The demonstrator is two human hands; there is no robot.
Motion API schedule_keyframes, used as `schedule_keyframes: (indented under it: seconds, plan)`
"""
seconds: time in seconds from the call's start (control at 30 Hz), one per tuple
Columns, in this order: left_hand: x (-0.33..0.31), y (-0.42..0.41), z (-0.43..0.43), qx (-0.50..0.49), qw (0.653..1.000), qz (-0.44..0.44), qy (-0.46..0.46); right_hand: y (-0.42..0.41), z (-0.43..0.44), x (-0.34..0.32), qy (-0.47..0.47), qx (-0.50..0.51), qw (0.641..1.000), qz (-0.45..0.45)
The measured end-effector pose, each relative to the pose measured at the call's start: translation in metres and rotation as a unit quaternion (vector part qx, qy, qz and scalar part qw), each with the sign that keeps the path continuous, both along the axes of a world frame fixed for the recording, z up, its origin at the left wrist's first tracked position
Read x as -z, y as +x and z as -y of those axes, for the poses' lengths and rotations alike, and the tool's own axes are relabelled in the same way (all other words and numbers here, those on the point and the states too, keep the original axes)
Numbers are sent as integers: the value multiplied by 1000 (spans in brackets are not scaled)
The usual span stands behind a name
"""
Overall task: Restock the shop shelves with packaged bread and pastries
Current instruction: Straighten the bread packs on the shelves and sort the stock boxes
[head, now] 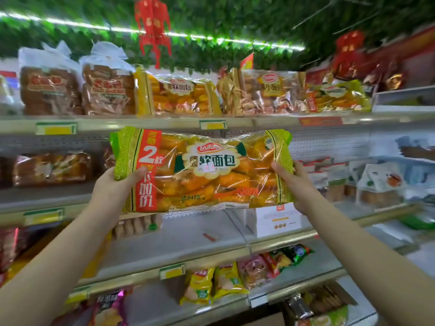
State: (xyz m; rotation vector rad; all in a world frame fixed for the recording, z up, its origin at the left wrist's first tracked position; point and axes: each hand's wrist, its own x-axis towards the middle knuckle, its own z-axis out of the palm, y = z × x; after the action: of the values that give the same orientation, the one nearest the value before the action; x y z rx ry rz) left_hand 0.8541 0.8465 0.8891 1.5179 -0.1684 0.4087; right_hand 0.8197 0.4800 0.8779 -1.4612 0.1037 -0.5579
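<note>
Head view: soft-bread pack (202, 170), held level before the shelves (164, 123). Left hand (117, 184) and right hand (296, 184) grip opposite ends, thumbs pressed on the front, fingers hidden behind.

light: bright, even, from ceiling strip lamp (150, 31) | glare: seen on bread pack (202, 170) film | blur: shelves (164, 245) smeared | edges: bent by wide-angle lens

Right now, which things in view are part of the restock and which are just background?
In the job: soft-bread pack, held at its ends by left hand and right hand; matching pack on the top shelf.
Just lying about: red hanging decoration, white box, yellow snack bags.
</note>
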Motion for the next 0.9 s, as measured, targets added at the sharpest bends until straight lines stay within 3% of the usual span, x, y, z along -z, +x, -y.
schedule_keyframes:
  seconds: [0.33, 0.7, 0.9]
  plan:
    - [-20, 8, 121, 65, 998, 18, 15, -17, 125, -14, -21, 42, 998, 34]
    - [-23, 20, 325, 52, 997, 41, -38, -35, 312, -30, -56, 76, 994, 49]
    - [-44, 32, 402, 42, 995, 44, -78, -26, 381, -68, -7, 59, 997, 40]
